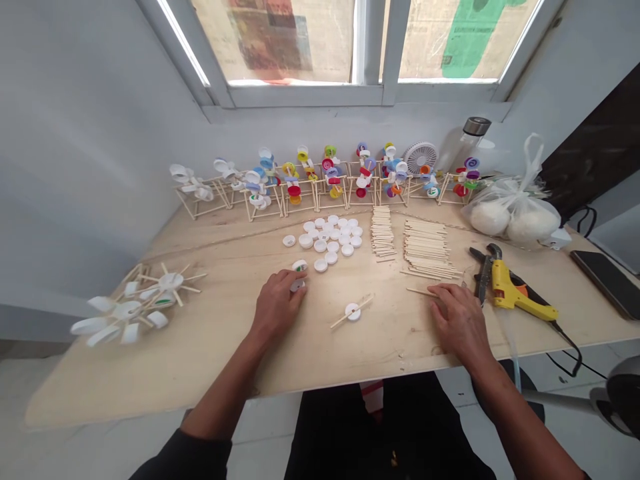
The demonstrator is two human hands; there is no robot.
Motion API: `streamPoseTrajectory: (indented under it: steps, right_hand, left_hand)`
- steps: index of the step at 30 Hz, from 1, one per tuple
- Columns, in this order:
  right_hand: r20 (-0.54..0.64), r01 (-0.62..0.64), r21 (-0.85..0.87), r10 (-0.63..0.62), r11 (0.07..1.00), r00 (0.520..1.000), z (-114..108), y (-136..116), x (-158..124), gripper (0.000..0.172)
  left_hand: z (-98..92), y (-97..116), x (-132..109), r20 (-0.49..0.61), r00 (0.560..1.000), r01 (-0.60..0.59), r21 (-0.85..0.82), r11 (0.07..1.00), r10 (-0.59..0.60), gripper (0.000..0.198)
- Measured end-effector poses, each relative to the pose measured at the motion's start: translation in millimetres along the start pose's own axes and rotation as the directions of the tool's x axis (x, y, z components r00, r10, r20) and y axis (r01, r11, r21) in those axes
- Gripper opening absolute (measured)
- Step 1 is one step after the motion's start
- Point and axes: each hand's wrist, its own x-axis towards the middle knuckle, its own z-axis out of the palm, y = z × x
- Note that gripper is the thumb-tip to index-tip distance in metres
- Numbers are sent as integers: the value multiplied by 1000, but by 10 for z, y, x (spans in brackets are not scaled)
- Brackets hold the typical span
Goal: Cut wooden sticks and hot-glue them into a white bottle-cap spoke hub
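My left hand [278,305] rests on the table with its thumb and index finger closed around a white bottle cap [297,286]. Another cap, with a green mark inside [299,265], lies just beyond its fingertips. My right hand [459,321] pinches the end of a thin wooden stick [418,291] that lies low over the tabletop. Between my hands is a white cap [353,312] with a stick across it. Farther back are a group of loose white caps [331,233], a small bundle of short sticks [383,233] and a larger stack of longer sticks [427,247].
Right of my right hand lie pliers [483,277] and a yellow glue gun [510,287], its cord hanging over the edge. Cap-and-stick wheels [127,311] lie left. Stick frames with coloured caps [295,187] line the back. A tied plastic bag [515,207] and phone [607,283] are right.
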Motion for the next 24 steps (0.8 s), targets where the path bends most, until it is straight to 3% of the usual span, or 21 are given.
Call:
streamPoseTrajectory:
  steps: [16,24]
  right_hand:
    - [0,28,-4,-28,1000,1000,102,-49,5,25]
    - [-28,41,-45,-42,998,999,81,-107,47,24]
  left_hand:
    - [-2,-100,332,-48,988,138,-143,980,-146,45]
    - [-71,-252,499,-65,975,197,-186,962,-212,45]
